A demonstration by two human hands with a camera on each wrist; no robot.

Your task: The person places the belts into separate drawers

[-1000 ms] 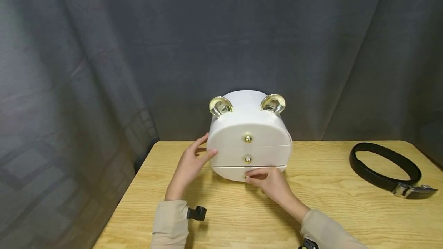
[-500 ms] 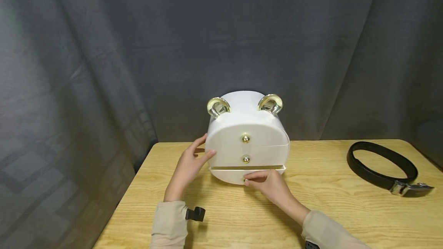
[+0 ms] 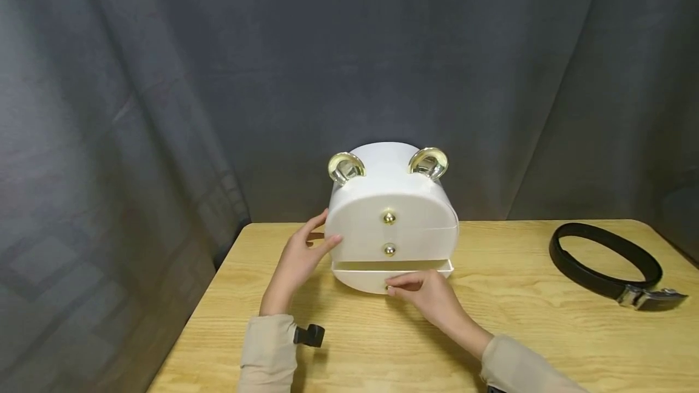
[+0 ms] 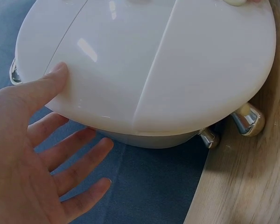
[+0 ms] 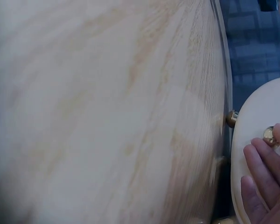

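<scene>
A white storage box (image 3: 357,223) with drawers, shaped like a bear's head, stands on the table. Two shiny gold ears (image 3: 346,167) top it, and round gold knobs run down its front. My left hand (image 3: 297,256) rests against its left side; in the left wrist view the thumb (image 4: 56,81) lies on the white front and the other fingers spread loosely along the side. With thumb and fingertips, my right hand (image 3: 431,296) pinches the gold knob (image 5: 269,135) of the bottom drawer (image 3: 355,281). That drawer is pulled partway out, showing a strip of its interior.
On the right of the wooden table (image 3: 360,350) lies a coiled black belt (image 3: 587,278) with a silver buckle (image 3: 630,297). A dark grey curtain (image 3: 327,77) hangs behind and to the left. Small gold feet (image 4: 247,119) show under the box.
The bottom drawer has slid out toward me, from a thin gap to a wider opening, with my right hand still on its knob. My left hand has kept its place.
</scene>
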